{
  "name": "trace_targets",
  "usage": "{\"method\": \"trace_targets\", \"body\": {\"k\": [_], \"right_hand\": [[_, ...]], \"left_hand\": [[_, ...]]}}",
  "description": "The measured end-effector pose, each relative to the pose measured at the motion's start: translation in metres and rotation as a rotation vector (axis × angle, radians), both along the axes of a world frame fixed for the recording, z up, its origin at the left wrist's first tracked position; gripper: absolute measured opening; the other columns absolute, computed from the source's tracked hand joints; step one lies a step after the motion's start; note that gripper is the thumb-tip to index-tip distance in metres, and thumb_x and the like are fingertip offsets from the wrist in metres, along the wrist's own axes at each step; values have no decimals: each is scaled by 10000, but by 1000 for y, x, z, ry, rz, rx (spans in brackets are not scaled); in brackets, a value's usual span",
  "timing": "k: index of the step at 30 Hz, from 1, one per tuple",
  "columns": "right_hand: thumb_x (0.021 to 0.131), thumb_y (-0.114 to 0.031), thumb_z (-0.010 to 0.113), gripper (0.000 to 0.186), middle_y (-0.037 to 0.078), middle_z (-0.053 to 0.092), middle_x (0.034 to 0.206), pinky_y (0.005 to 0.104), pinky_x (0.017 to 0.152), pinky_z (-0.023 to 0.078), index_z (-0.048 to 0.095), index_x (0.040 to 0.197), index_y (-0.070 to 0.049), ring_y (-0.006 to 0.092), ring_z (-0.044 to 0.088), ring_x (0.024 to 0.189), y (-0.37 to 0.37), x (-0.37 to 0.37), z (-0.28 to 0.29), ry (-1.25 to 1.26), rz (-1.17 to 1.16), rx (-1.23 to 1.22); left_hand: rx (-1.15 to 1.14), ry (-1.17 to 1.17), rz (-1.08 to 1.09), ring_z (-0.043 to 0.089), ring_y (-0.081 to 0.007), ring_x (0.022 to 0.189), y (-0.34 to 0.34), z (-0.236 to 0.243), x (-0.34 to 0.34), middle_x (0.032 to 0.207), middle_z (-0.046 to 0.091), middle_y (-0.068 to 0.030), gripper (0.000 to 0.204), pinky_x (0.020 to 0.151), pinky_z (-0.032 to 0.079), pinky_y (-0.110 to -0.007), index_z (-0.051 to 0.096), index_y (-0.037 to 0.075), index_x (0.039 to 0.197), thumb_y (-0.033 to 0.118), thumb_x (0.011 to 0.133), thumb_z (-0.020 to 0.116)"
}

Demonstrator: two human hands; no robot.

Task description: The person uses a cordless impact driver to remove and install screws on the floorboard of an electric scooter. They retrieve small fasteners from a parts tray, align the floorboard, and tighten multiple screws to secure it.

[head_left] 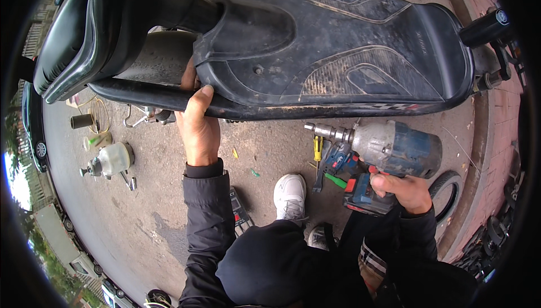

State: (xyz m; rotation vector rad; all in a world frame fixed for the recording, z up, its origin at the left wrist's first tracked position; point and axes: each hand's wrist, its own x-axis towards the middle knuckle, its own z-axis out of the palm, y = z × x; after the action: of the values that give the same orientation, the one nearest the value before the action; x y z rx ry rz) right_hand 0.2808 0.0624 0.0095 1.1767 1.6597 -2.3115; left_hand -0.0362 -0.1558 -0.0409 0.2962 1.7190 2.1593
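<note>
A black scooter [360,43] with a scuffed, patterned footboard stretches across the upper view. Its seat [84,32] is at the left. My left hand [198,130] is closed on the scooter's near edge, where the side rail [253,111] meets the footboard; the thumb lies on top and some fingers are hidden behind the rail. Below the footboard, my right hand [403,191] holds a blue and grey cordless impact wrench [394,144] low on its handle, by the battery. The wrench's silver socket [332,132] points left, apart from the scooter.
On the ground lie a yellow-handled screwdriver [318,149], a smaller blue power tool [340,157], a tyre [446,195] and a black and red device [241,209]. A translucent container [112,158] stands at left. The kerb [476,150] runs along the right; parked vehicles line the far left.
</note>
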Motion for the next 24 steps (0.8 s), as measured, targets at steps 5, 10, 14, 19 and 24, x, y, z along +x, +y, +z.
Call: {"method": "trace_targets", "body": {"k": [5,10,14,19,24], "right_hand": [[856,-134,876,382,82,672,818,300,614,473,673,1119,55,162,615,682,-1,0,2,18,-1,67],[868,-129,857,347,76,662,801,302,608,469,670,1098,50,164,604,656,-1,-9,6,30,0,94],[895,-123,822,301,64,642,784,301,598,455,662,1083,50,156,581,631,3,-39,22,58,30,125],[915,-147,811,285,29,642,790,288,592,455,678,1107,17,118,571,634,-2,-95,43,77,134,323],[914,-163,816,343,69,712,1008,352,832,528,696,1193,-3,179,636,899,7,-117,56,102,361,552]], "left_hand": [[-19,110,43,475,-296,1463,6,-2,1,1592,487,-205,806,1268,288,-418,415,-69,1593,253,882,617],[-211,246,-1,510,-260,1388,-7,-2,-10,1522,550,-192,752,1232,310,-396,523,-54,1535,241,851,621],[-155,210,43,505,-260,1395,-5,-13,-8,1524,546,-191,724,1233,304,-392,539,-50,1524,230,861,611],[-96,230,51,480,-295,1452,-3,-17,-5,1577,500,-224,784,1250,300,-398,432,-89,1573,282,912,630],[-116,235,25,465,-290,1464,-2,-12,-7,1584,483,-241,809,1249,304,-386,412,-77,1592,276,897,627]]}}
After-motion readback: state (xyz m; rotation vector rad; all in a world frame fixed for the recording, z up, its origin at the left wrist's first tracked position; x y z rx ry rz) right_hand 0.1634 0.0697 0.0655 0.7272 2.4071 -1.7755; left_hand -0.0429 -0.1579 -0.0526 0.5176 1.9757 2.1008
